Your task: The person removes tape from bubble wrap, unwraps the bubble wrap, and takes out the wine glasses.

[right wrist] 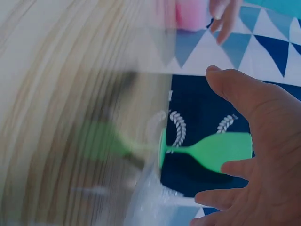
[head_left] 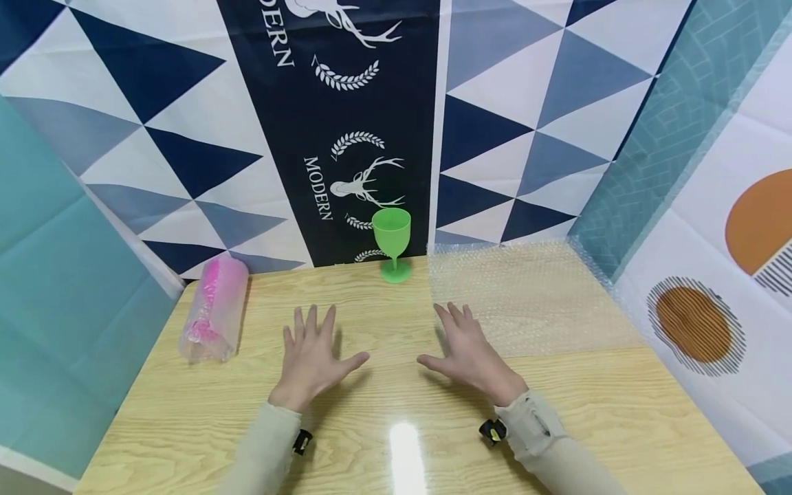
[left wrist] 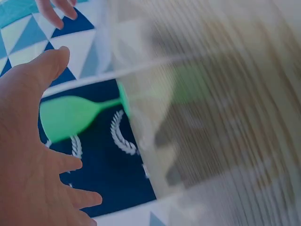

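A green plastic goblet (head_left: 392, 234) stands upright at the back edge of the wooden table, in front of the dark printed panel. My left hand (head_left: 314, 357), fingers spread, hovers over the table to the left and nearer to me. Opposite it, my right hand (head_left: 473, 357) is spread too, with its fingertips by the left edge of a flat sheet of bubble wrap (head_left: 526, 302). Neither hand holds anything. Both wrist views show the goblet (left wrist: 68, 117) beyond the fingers, and its reflection on the tabletop.
At the table's left back lies a pink object (head_left: 213, 309) rolled in bubble wrap. Patterned cloth (head_left: 185, 124) hangs behind the table, and more cloth closes in both sides. A bright light reflection shows on the wooden table (head_left: 365, 405) near me.
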Demonstrator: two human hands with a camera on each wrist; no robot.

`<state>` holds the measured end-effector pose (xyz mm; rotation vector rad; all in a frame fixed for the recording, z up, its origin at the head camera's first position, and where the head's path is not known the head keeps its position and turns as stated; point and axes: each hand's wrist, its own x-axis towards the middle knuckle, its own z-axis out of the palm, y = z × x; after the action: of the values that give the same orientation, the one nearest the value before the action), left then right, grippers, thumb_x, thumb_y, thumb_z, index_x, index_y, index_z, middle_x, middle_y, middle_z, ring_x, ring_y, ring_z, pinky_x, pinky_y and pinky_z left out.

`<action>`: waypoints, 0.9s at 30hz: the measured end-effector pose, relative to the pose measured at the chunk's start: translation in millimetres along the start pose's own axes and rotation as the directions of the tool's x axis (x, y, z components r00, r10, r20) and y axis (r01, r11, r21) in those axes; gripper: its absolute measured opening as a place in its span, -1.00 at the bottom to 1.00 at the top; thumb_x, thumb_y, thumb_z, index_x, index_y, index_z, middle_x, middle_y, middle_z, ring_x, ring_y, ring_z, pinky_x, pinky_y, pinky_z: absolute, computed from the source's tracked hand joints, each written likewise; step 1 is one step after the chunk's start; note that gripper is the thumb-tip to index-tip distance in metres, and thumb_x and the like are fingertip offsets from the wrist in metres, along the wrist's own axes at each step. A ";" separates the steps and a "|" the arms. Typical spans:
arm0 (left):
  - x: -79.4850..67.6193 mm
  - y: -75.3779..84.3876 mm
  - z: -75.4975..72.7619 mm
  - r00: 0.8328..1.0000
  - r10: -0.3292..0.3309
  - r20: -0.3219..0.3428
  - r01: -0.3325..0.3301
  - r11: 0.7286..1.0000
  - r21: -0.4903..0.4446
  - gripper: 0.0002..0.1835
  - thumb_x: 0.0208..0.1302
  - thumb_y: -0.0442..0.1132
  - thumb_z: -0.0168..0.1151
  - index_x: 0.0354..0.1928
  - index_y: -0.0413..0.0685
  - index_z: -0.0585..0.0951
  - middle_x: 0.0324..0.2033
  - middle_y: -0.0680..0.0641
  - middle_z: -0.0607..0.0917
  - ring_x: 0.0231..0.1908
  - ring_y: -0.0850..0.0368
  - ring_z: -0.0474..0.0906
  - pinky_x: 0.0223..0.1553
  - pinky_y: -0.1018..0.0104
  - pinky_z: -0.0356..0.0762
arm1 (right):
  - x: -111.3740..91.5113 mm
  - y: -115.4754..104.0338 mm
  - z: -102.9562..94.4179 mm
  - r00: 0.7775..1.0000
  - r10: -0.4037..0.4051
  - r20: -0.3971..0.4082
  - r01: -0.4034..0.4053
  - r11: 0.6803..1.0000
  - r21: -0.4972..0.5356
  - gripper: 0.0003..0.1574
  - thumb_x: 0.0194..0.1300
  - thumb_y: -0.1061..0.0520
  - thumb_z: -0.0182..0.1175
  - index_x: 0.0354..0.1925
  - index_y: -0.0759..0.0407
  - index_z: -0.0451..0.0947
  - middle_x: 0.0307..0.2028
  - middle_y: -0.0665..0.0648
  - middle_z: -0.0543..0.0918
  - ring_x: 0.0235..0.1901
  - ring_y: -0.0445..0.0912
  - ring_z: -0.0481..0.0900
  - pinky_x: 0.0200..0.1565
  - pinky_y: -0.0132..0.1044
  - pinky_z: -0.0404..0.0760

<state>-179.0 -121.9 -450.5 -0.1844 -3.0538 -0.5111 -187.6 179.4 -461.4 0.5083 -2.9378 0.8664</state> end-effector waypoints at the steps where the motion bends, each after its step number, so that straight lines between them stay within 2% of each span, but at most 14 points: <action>1: -0.3 -5.2 -1.7 1.000 -0.005 -0.001 0.005 1.000 0.004 0.24 0.09 0.57 0.25 0.63 -0.01 0.08 0.59 -0.41 -0.03 0.58 -0.47 -0.35 0.47 -0.55 -0.29 | 0.7 -2.6 1.2 1.000 0.002 0.009 -0.002 1.000 0.021 0.34 0.15 -0.35 0.45 0.59 0.22 0.06 0.54 0.50 0.13 0.53 0.53 -0.07 0.42 0.51 0.09; 6: -0.6 -29.9 -13.6 1.000 -0.019 -0.013 0.019 0.999 0.045 0.25 0.10 0.58 0.22 0.62 -0.07 0.09 0.58 -0.46 -0.04 0.57 -0.51 -0.37 0.45 -0.58 -0.32 | 6.0 -14.5 6.2 0.998 0.012 0.054 -0.020 0.987 0.157 0.38 0.17 -0.39 0.42 0.63 0.16 -0.04 0.58 0.43 0.04 0.58 0.41 -0.11 0.45 0.44 0.12; 13: 2.0 -68.1 -38.7 0.998 -0.033 -0.056 0.041 0.988 0.148 0.25 0.13 0.56 0.21 0.62 -0.14 0.09 0.56 -0.51 -0.06 0.54 -0.59 -0.31 0.39 -0.66 -0.34 | 15.0 -25.2 20.1 0.996 0.009 0.085 -0.033 0.957 0.287 0.41 0.16 -0.41 0.42 0.64 0.13 -0.07 0.59 0.28 0.12 0.56 0.20 0.14 0.49 0.20 0.26; 23: 2.0 -111.5 -68.9 0.992 -0.054 -0.113 0.075 0.977 0.198 0.30 0.12 0.53 0.25 0.62 -0.20 -0.02 0.54 -0.57 -0.07 0.49 -0.67 -0.20 0.33 -0.73 -0.27 | 19.0 -39.4 48.8 0.995 0.003 0.101 -0.044 0.913 0.406 0.32 0.21 -0.36 0.40 0.63 0.13 -0.01 0.57 0.28 0.17 0.55 0.20 0.17 0.51 0.20 0.24; 27: 2.3 -125.8 -78.1 0.987 -0.071 -0.143 0.096 0.980 0.173 0.29 0.12 0.51 0.26 0.62 -0.19 -0.01 0.52 -0.60 -0.11 0.48 -0.70 -0.25 0.26 -0.78 -0.23 | 21.3 -48.5 55.1 0.993 0.000 0.119 -0.053 0.898 0.438 0.32 0.21 -0.39 0.38 0.64 0.09 -0.02 0.58 0.26 0.16 0.55 0.20 0.16 0.50 0.21 0.24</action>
<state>-195.3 -265.3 -417.1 -0.0139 -2.9607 -0.2382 -189.2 105.3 -479.9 0.5514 -2.8453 1.5733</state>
